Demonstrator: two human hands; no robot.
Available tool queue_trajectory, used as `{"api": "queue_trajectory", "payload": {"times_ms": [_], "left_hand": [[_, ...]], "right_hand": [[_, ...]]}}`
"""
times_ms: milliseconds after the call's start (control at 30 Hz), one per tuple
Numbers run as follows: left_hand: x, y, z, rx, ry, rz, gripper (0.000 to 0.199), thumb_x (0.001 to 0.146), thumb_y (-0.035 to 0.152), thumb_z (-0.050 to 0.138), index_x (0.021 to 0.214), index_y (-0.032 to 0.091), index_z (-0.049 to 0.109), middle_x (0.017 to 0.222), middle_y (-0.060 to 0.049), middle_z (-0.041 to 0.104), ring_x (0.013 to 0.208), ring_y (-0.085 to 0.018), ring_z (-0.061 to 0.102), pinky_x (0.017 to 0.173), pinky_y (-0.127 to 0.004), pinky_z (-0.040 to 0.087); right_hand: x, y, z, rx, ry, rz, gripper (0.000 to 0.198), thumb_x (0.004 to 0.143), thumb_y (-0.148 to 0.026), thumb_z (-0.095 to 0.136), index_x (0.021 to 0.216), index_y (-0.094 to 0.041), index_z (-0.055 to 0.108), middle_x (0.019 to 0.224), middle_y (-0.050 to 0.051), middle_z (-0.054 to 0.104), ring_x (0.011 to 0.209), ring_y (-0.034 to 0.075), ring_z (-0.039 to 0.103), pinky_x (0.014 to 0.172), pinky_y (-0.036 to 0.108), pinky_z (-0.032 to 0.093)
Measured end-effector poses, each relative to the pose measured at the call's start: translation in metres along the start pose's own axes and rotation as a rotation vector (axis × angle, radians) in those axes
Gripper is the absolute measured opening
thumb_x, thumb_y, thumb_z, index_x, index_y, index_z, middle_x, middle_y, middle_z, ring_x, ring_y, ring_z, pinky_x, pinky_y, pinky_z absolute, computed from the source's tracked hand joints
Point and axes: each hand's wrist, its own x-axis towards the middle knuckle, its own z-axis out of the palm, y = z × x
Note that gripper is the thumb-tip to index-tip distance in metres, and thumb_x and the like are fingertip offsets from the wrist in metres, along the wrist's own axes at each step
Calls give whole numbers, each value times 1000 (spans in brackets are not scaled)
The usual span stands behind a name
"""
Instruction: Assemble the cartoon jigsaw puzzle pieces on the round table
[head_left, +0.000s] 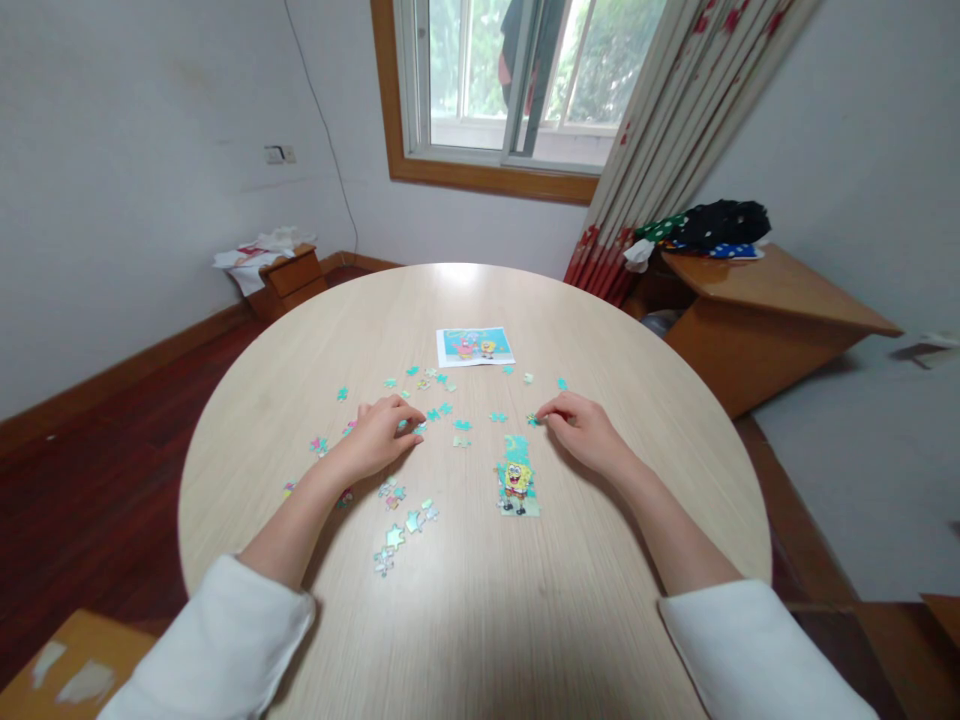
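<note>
My left hand point(385, 437) is over the loose pieces at the table's middle left, thumb and forefinger apart, with small teal puzzle pieces showing at the fingertips. Across from it, my right hand point(583, 430) has its fingertips closed on the edge of a small teal and yellow puzzle piece point(533, 420) at the table top. Just below that piece lies a joined section of puzzle point(517, 480) with a yellow square cartoon figure. More loose pieces lie around, such as a teal piece point(463, 425) between the hands and a pale green piece point(394, 537) nearer me.
A printed picture sheet point(476, 347) with cartoon figures lies beyond the pieces on the round wooden table point(465, 620). Behind are a window point(517, 90) and a curtain point(652, 130). A wooden cabinet point(757, 320) with clothes on it stands at the right.
</note>
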Motion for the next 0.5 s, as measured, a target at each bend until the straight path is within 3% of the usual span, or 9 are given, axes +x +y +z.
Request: {"api": "queue_trajectory", "payload": {"times_ms": [200,500], "left_hand": [[3,-3,0,43,-7,22,16,80,27,55,91,19,64,100,-9,62,99,-26,55,89,-43,34],[3,-3,4,61,44,41,22,87,28,46,96,19,63,98,-9,64,93,-24,56,89,-43,34]], "right_hand": [[0,1,0,5,3,4,22,74,-15,47,70,-20,68,73,3,66,70,16,59,72,30,46],[0,2,-1,14,-2,21,22,74,-15,46,71,-19,68,74,3,66,70,17,59,71,30,45]]}}
